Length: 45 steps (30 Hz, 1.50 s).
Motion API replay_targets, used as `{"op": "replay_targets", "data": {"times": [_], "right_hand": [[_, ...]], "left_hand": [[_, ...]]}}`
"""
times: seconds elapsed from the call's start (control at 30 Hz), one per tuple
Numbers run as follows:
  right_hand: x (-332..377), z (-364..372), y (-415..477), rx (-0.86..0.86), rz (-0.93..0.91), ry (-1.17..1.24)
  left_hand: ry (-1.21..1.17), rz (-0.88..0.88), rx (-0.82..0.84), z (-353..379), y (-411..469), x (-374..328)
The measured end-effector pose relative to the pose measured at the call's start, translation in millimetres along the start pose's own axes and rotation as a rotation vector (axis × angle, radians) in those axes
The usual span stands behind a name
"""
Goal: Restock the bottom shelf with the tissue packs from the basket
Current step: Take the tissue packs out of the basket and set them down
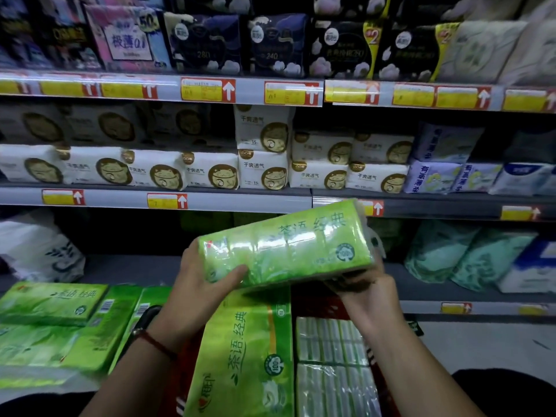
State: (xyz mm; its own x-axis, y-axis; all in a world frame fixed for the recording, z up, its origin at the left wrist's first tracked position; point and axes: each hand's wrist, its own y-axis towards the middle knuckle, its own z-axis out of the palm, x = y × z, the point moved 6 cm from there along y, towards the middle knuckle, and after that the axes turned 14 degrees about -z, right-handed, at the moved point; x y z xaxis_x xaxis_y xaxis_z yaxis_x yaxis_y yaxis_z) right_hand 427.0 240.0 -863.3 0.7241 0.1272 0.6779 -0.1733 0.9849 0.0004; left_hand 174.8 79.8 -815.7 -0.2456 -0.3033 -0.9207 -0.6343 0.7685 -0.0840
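step in hand: a green tissue pack, the held pack (285,248), is being carried from the basket (316,300) towards the bottom shelf (129,267); it is judged lifted out but not yet placed
where it is: the held pack is held in the air above the basket, in front of the shelf's dark opening, touching neither
left hand: the left hand (198,284) is closed round the pack's lower left end, with the thumb laid across the printed face
right hand: the right hand (367,293) is cupped under the right end; its fingers are mostly hidden beneath the pack, so only a supporting grip can be told
long axis: it runs left to right and is tilted, with the right end raised
facing: the printed broad face is turned up towards the camera
next move: the pack is to be levelled and slid forward and down onto the bare grey stretch of the bottom shelf, between the white bag (39,251) and the teal packs (436,254)
left to do: a further green pack (246,356) and pale packs (331,350) are seen in the basket
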Motion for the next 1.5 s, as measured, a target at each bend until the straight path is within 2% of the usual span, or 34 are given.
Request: {"op": "replay_targets", "data": {"times": [0.07, 0.2, 0.3, 0.37, 0.47, 0.67, 0.8, 0.9, 0.97, 1.07, 1.17, 1.23, 1.4, 1.5], "right_hand": [[4, 8, 0, 0.016, -0.046, -0.073], [4, 11, -4, 0.037, -0.051, -0.145], [7, 16, -6, 0.094, -0.055, -0.176], [9, 23, -8, 0.159, -0.067, -0.219], [10, 34, -16, 0.217, -0.083, -0.262], [8, 35, -20, 0.192, -0.084, -0.202], [-7, 29, -19, 0.267, 0.026, -0.259], [-22, 32, -27, 0.394, 0.139, -0.427], [-28, 31, -30, 0.421, 0.170, -0.446], [-35, 28, -30, 0.430, 0.175, -0.394], [-27, 34, -29, 0.426, 0.096, -0.358], [-13, 43, -27, 0.404, -0.007, -0.388], [22, 38, -9, 0.328, -0.327, -0.545], [29, 26, -4, 0.312, -0.360, -0.577]], "left_hand": [[0.197, 0.064, -0.035, 5, -2, 1], [0.437, 0.218, 0.028, 11, 3, -10], [0.663, 0.432, -0.135, 7, -2, -35], [0.709, 0.574, -0.133, 15, -13, -60], [0.705, 0.651, -0.039, 38, -26, -86], [0.343, 0.628, -0.160, 35, -34, -78], [-0.081, 0.533, -0.094, 7, -35, -82], [-0.129, 0.550, -0.067, -1, -39, -82], [-0.143, 0.561, -0.060, 1, -40, -75], [-0.224, 0.413, 0.033, 3, -29, -54], [-0.268, 0.264, 0.192, 6, -20, -38], [-0.309, 0.203, 0.236, 3, -13, -32], [-0.267, 0.241, 0.033, -27, -9, -42], [-0.557, 0.203, 0.191, -41, -16, -51]]}}
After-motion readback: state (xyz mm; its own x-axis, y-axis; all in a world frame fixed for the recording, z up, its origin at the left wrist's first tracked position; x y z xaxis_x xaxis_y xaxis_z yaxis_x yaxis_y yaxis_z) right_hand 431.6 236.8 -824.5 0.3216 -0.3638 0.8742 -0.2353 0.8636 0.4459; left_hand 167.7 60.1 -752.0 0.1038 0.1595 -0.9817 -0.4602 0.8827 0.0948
